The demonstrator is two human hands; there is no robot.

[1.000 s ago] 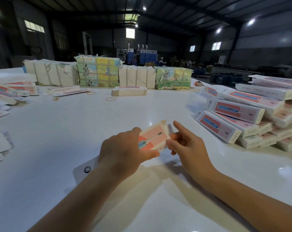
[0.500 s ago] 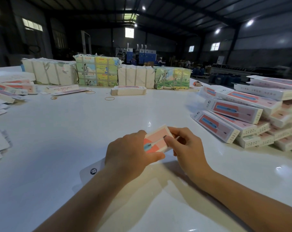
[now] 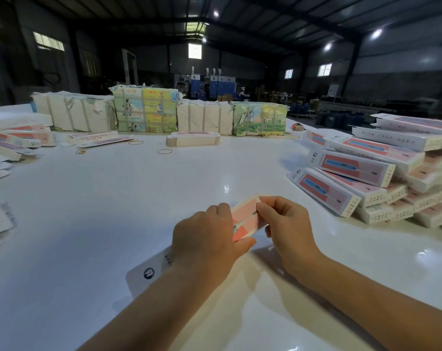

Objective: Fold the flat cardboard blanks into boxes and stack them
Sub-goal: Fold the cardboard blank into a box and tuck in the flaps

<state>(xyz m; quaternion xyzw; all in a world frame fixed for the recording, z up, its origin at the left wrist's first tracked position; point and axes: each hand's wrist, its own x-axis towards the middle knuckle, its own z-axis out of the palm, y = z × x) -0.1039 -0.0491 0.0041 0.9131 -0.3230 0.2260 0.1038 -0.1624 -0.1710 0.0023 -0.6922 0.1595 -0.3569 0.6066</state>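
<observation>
A long pink-and-white cardboard box (image 3: 245,219) lies slanted just above the white table (image 3: 113,198), its near white end (image 3: 149,273) poking out under my left forearm. My left hand (image 3: 204,244) grips the box around its middle, thumb on the near side. My right hand (image 3: 288,224) pinches the far end of the box, fingers curled over its top edge and flap. The far end is mostly hidden by my fingers. A pile of folded boxes (image 3: 376,178) lies to the right.
Wrapped bundles of blanks (image 3: 146,110) line the table's far edge. A small stack of flat blanks (image 3: 193,139) sits before them, with rubber bands (image 3: 164,151) nearby. More boxes and loose blanks (image 3: 15,140) lie at the left edge.
My right hand has closed over the far end of the box and pressed down on its flap. Both hands and the box shifted slightly nearer to me.
</observation>
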